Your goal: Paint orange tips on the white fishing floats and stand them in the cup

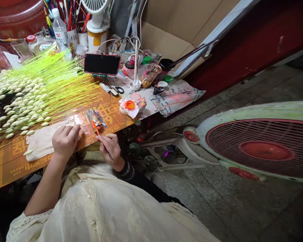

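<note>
Scene's viewed via 1 head-worn cam, aimed fwd & down. Shirt (pixel 116 208) is caught v. close at btm; L fingers (pixel 70 131) & R fingers (pixel 107 142) are seen from above, a bit farther off; counter (pixel 7 169) is shown at upper L w/ front edge slanting, floor (pixel 204 210) at R.

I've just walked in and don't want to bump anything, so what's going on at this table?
A person sits working at an orange printed tabletop. The right hand grips a slim tool with an orange end at a small, paint-smeared palette. The left hand is over a pale, flat cloth; whether it holds anything is unclear. White oval heads on thin yellow-green stems lie massed at left.
</note>
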`<state>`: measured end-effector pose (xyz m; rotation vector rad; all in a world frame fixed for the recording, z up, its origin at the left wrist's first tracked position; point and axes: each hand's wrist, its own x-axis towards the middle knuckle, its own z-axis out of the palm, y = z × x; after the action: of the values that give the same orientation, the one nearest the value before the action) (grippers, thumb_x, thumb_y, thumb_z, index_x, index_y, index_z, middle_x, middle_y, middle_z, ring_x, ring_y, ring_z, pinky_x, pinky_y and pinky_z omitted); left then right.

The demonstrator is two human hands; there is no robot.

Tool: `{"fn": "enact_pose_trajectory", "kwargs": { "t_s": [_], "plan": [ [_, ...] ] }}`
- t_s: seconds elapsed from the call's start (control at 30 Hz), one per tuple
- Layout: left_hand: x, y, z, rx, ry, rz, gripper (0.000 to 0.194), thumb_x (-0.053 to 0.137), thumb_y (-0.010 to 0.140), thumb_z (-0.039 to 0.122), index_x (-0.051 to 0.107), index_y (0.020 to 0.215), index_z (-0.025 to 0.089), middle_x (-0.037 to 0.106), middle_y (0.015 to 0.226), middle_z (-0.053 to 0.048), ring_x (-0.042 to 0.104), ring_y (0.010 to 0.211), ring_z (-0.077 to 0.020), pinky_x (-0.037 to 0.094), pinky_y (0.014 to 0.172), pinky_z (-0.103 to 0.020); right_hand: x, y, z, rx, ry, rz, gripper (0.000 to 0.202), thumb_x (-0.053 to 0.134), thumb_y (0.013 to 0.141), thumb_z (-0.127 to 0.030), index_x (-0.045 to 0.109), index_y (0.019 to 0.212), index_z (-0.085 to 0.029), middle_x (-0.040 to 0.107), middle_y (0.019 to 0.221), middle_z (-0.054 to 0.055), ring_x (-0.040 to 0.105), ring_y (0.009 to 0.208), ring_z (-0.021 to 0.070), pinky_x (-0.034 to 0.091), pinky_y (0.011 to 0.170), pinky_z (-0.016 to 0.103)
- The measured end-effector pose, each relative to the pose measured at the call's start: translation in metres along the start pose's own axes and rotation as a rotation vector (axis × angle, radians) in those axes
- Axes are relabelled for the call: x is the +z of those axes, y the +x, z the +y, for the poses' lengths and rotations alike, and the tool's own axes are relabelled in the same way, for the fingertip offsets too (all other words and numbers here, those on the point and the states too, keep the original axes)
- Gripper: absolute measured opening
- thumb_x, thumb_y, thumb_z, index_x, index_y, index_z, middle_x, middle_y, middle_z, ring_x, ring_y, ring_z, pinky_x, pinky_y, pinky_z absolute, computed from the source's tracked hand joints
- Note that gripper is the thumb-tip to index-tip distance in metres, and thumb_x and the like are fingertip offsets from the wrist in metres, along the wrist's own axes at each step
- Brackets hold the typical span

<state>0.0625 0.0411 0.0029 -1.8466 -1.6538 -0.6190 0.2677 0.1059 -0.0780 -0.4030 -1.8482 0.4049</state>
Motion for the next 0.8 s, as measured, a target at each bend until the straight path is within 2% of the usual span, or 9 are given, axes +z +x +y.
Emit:
{"fn": "enact_pose_trajectory", "kwargs": {
  "t_s": [0.27, 0.53, 0.8],
  "plan": [
    [0.001, -0.004, 0.0, -0.048, -0.019, -0.022, 0.012, 0.06, 0.098, 0.021, 0.071, 0.102, 0.02, 0.074, 0.083, -0.004, 0.062, 0.075, -0.0173, 0.045, 0.071, -0.032, 0.003, -0.005, -0.008, -0.047, 0.009, -0.097, 0.056, 0.055, 0.098, -0.014, 0.048, 0.151, -0.027, 0.074, 0.117, 0.007, 0.061, 0.103, 0.0221, 0.054, 0.094, 0.045],
    [0.001, -0.008, 0.001, -0.094, -0.06, -0.067, 0.016, 0.057, 0.1, 0.023, 0.072, 0.105, 0.021, 0.074, 0.084, -0.004, 0.063, 0.077, -0.0178, 0.044, 0.073, -0.033, 0.007, -0.008, -0.011, -0.012, -0.038, -0.178, 0.059, 0.055, 0.099, -0.016, 0.044, 0.155, -0.031, 0.073, 0.124, 0.005, 0.06, 0.107, 0.0222, 0.047, 0.1, 0.045],
    [0.002, -0.009, 0.001, -0.13, -0.079, -0.089, 0.019, 0.055, 0.1, 0.024, 0.073, 0.106, 0.022, 0.075, 0.086, -0.005, 0.065, 0.08, -0.0182, 0.046, 0.075, -0.033, 0.008, -0.01, -0.011, 0.025, -0.057, -0.214, 0.058, 0.055, 0.099, -0.019, 0.044, 0.155, -0.033, 0.073, 0.126, 0.004, 0.06, 0.107, 0.0228, 0.047, 0.099, 0.046]
  ]
}}
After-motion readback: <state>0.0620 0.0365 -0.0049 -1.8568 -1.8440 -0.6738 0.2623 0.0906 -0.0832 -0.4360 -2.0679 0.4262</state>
